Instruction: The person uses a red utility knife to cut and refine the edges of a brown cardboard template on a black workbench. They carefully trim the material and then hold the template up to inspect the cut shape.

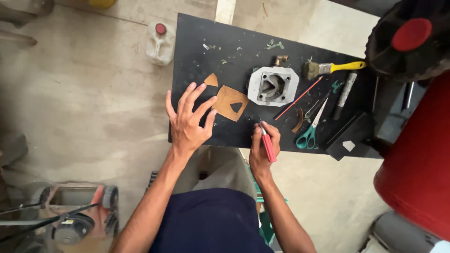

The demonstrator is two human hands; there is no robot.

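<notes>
My left hand hovers with fingers spread over the near left part of a black board, its fingertips reaching a brown gasket sheet that has a triangular hole cut in it. A small brown triangular offcut lies just beyond my fingers. My right hand grips a red-handled utility knife, blade pointing up toward the sheet. Beyond the sheet sits a grey metal engine block.
On the board's right lie green-handled scissors, a yellow-handled brush, a thin red rod, a grey cylinder tool and a black box. A plastic jug stands on the concrete floor. A red tank is at right.
</notes>
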